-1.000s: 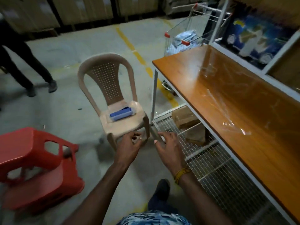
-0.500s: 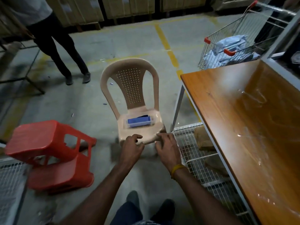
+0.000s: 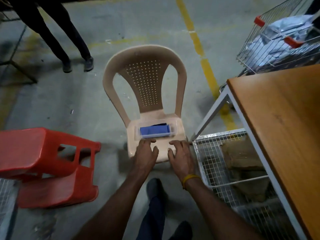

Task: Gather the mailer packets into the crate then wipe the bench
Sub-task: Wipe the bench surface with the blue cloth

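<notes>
Bench: wooden top at the right, nothing lying on the part in view, so I judge the wiping step is the one in hand; wipe it in overlapping passes from the far end back toward the near edge
Wire trolley: beyond the bench's far end, pale mailer packets piled inside; whether this counts as the crate I cannot tell
Chair: beige plastic, just beside the bench's corner leg, its seat facing the person; keep it steady so the load on it does not slide off
Clear tub: sits on the chair seat near the backrest, holding a folded blue cloth; likely the wiping material, best lifted level by both short ends
Left hand: over the seat's front edge, fingers loosely spread and holding nothing, fingertips just short of the tub
Right hand: beside the left one at the seat's front right corner, fingers relaxed and empty, a yellow band on its wrist
Next reach: slide both hands forward round the tub's ends, not onto its flimsy rim
</notes>
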The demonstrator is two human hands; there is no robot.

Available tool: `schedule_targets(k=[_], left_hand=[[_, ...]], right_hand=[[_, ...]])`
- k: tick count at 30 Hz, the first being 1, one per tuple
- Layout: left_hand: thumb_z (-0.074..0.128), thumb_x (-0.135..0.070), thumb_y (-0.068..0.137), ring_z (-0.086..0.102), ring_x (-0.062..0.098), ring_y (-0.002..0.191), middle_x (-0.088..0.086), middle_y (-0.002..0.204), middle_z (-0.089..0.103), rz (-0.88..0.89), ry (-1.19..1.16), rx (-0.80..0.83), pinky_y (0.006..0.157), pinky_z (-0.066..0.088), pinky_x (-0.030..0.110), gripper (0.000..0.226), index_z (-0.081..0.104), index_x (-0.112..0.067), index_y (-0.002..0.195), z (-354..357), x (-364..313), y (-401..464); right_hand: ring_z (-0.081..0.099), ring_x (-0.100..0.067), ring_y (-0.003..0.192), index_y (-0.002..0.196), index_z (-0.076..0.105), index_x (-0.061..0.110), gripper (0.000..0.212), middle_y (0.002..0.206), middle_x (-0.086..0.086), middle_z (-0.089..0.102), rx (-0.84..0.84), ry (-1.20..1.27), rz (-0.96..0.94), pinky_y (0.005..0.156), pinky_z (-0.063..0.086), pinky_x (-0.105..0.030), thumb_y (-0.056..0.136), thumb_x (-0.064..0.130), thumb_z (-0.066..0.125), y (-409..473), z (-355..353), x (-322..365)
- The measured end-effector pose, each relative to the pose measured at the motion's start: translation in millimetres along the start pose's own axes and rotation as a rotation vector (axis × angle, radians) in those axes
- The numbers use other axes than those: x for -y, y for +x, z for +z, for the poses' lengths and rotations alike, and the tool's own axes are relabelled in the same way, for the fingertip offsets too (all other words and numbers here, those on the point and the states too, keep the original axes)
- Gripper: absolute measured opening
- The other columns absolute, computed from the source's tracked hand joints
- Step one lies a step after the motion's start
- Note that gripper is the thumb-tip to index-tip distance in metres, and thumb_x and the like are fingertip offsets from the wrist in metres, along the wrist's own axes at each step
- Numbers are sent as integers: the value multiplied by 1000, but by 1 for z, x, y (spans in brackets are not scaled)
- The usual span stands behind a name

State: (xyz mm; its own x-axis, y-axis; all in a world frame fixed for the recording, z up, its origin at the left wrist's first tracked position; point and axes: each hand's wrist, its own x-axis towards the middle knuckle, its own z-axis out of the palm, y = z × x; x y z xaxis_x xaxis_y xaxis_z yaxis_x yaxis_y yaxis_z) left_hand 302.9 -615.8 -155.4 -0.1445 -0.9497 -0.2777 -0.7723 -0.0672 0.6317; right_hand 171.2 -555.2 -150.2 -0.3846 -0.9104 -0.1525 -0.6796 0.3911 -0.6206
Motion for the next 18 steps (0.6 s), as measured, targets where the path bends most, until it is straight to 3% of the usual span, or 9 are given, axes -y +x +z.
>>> schedule_targets(k=[5,11,18], left_hand=[[57,-16,90,54,27,119,8,129,53,-13,127,93,100,43,36,38,56,-18,128,48,47,104],[50,-14,94,49,28,123,5,144,42,12,298,217,99,42,38,48,46,-20,141,107,108,204],[43,-15,99,45,33,127,9,150,30,1,452,288,94,46,45,46,40,-22,145,148,146,265]], right_hand=[[53,-28,116,123,61,18,32,127,-8,53,120,-84,46,89,48,-40,91,24,56,101,85,-22],[52,-30,118,133,54,21,40,135,-9,49,245,-260,27,94,43,-39,95,32,53,192,172,-64],[55,-35,109,121,61,17,29,134,-12,48,291,-298,44,91,43,-39,95,27,52,244,229,-106]])
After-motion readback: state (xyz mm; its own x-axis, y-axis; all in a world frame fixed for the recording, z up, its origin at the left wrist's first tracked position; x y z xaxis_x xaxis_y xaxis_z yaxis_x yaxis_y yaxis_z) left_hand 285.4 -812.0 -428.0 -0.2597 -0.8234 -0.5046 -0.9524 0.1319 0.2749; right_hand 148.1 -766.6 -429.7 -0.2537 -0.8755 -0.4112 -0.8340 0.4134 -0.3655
